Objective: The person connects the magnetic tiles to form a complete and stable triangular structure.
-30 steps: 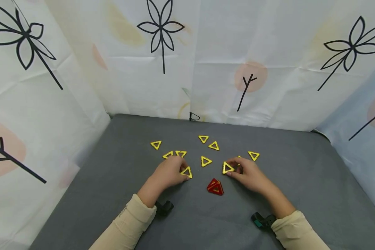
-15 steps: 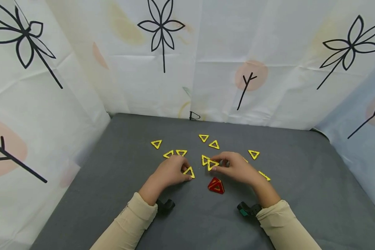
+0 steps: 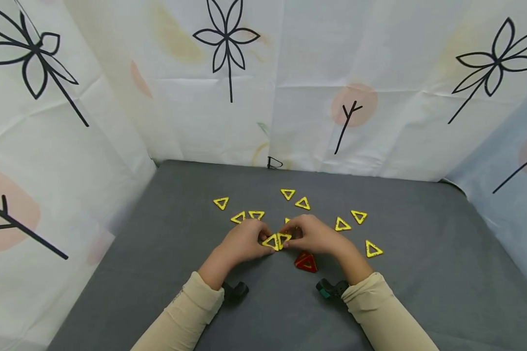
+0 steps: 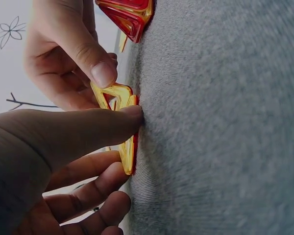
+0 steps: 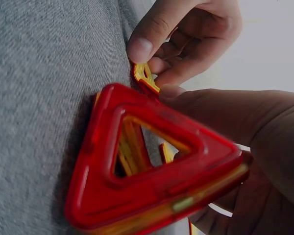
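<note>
On the grey table [image 3: 158, 253] my left hand [image 3: 263, 239] pinches a yellow triangle tile [image 3: 271, 242], held on edge against the cloth. My right hand [image 3: 291, 237] pinches a second yellow triangle tile [image 3: 284, 239], and the two tiles meet edge to edge between my hands. In the left wrist view my thumb presses my left tile [image 4: 128, 154] while the right hand's tile [image 4: 112, 94] leans on it. A red pyramid of triangle tiles [image 3: 306, 262] stands just in front of my right hand, and it fills the right wrist view [image 5: 152, 166].
Several loose yellow triangles lie flat behind and beside my hands, among them one at the far left [image 3: 221, 202], one at the back [image 3: 287, 193] and one at the right [image 3: 373, 249]. Patterned white curtains [image 3: 263, 87] wall the table on three sides.
My right hand has moved left with its yellow triangle until it meets the one in my left hand. Triangles on the right are now uncovered. The left hand barely moved.
</note>
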Demonstrator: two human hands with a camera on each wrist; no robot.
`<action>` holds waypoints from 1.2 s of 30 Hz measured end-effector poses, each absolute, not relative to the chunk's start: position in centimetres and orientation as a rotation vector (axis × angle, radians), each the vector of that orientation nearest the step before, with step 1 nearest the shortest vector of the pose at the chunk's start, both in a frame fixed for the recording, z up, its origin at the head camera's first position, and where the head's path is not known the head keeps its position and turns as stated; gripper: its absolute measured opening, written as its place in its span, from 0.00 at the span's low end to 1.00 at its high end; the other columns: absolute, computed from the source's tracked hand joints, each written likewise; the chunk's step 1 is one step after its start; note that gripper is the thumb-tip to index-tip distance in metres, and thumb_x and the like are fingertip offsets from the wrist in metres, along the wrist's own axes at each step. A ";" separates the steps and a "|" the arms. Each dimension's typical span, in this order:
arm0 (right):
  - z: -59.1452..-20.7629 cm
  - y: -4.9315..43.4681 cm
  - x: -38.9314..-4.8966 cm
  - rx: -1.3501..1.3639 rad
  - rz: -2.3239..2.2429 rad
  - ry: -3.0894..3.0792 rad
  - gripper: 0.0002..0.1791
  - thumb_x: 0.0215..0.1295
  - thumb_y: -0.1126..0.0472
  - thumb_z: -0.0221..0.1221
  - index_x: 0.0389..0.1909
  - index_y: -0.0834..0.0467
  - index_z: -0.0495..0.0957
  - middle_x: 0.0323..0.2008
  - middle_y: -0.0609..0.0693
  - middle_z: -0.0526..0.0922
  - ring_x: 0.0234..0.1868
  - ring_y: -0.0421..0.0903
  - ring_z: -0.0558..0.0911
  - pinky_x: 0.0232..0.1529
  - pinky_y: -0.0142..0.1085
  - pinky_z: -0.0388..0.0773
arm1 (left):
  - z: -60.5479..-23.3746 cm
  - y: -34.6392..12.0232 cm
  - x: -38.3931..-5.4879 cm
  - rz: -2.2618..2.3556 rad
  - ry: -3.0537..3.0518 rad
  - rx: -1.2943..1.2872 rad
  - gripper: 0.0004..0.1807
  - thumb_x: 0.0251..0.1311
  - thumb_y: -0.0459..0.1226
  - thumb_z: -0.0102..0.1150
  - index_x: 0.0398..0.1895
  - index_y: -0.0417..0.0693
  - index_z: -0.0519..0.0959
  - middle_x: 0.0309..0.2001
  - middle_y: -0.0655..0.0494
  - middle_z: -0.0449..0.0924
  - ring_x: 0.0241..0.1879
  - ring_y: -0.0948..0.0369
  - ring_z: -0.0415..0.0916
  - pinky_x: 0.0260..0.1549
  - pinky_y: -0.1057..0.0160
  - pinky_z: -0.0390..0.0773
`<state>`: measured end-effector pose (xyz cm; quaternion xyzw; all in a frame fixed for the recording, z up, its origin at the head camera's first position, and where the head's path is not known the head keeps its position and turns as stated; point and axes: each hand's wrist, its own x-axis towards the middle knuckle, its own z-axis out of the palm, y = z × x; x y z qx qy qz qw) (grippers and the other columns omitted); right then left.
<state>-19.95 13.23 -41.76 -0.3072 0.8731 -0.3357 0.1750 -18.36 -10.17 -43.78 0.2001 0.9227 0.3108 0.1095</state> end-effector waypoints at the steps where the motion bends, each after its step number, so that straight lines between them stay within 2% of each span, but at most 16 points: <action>1: -41.9 13.3 -20.0 -0.872 -0.960 2.463 0.16 0.72 0.60 0.68 0.58 0.60 0.86 0.39 0.47 0.89 0.28 0.40 0.81 0.32 0.34 0.79 | -43.9 -10.1 -18.4 0.918 2.717 0.591 0.14 0.58 0.41 0.80 0.46 0.49 0.90 0.38 0.58 0.86 0.33 0.64 0.77 0.38 0.58 0.81; 7: -43.1 14.2 -21.0 -0.875 -1.074 2.362 0.18 0.72 0.59 0.69 0.59 0.60 0.86 0.37 0.47 0.88 0.35 0.40 0.83 0.37 0.34 0.82 | -44.2 -10.0 -18.5 0.937 2.717 0.600 0.14 0.57 0.41 0.81 0.45 0.49 0.90 0.37 0.59 0.86 0.33 0.65 0.77 0.38 0.58 0.81; 12: -44.5 15.4 -22.0 -0.872 -1.319 2.132 0.19 0.72 0.64 0.68 0.61 0.66 0.83 0.45 0.59 0.90 0.43 0.44 0.87 0.43 0.36 0.85 | -44.4 -9.9 -18.5 0.958 2.694 0.635 0.15 0.58 0.44 0.80 0.46 0.49 0.89 0.37 0.59 0.85 0.34 0.65 0.78 0.39 0.57 0.81; 17: -45.1 16.2 -22.4 -0.830 -1.430 1.985 0.19 0.72 0.67 0.66 0.62 0.68 0.82 0.50 0.67 0.88 0.46 0.42 0.89 0.46 0.37 0.86 | -44.7 -9.7 -18.4 0.958 2.701 0.648 0.16 0.59 0.46 0.80 0.46 0.50 0.88 0.35 0.60 0.83 0.32 0.66 0.76 0.36 0.60 0.79; 24: -45.0 16.2 -22.6 -0.730 -1.464 2.018 0.17 0.72 0.64 0.68 0.58 0.64 0.84 0.48 0.61 0.90 0.45 0.42 0.89 0.47 0.37 0.85 | -44.6 -9.8 -18.7 1.012 2.674 0.655 0.20 0.55 0.50 0.82 0.45 0.50 0.88 0.34 0.61 0.83 0.32 0.65 0.76 0.35 0.60 0.78; 31: -45.2 16.2 -22.3 -0.686 -1.475 2.010 0.15 0.71 0.64 0.69 0.55 0.65 0.85 0.46 0.59 0.91 0.44 0.43 0.89 0.47 0.37 0.85 | -44.3 -11.5 -19.4 1.098 2.650 0.617 0.21 0.55 0.45 0.82 0.50 0.47 0.88 0.36 0.58 0.84 0.34 0.65 0.77 0.37 0.61 0.79; 36: -45.1 16.3 -22.4 -0.659 -1.482 2.009 0.15 0.71 0.63 0.69 0.55 0.63 0.85 0.47 0.57 0.91 0.45 0.44 0.89 0.47 0.37 0.85 | -43.5 -13.9 -20.5 1.149 2.744 0.482 0.18 0.61 0.41 0.78 0.51 0.45 0.87 0.38 0.54 0.84 0.32 0.61 0.76 0.35 0.59 0.78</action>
